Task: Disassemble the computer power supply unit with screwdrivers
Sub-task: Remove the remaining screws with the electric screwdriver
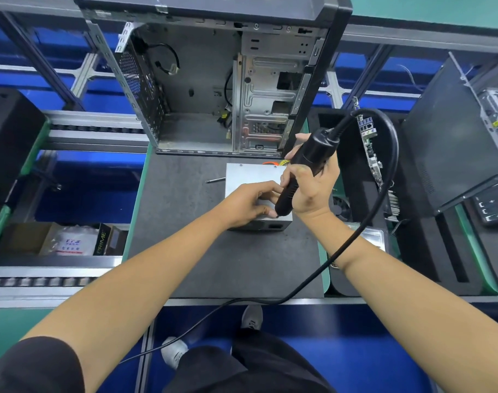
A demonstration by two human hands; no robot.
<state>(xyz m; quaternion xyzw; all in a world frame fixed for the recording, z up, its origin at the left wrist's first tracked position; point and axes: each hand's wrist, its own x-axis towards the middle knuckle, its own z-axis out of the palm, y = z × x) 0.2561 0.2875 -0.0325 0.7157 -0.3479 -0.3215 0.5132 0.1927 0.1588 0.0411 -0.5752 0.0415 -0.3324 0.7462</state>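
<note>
Power supply (pixel 250 177) cover remained on; work appeared early. Right hand (pixel 313 188) gripped the electric screwdriver (pixel 301 171) at a near-corner screw; left hand (pixel 248 202) steadied the box, fingers curled at the tip.

To my left, a black box (pixel 104 240) in the lower shelf bin carries the word "PRIME" in gold letters up its side. Beside it, a white plastic bag (pixel 72 241) bears a blue mark that looks like "TTS" above small red print, too blurred for me to read.
</note>
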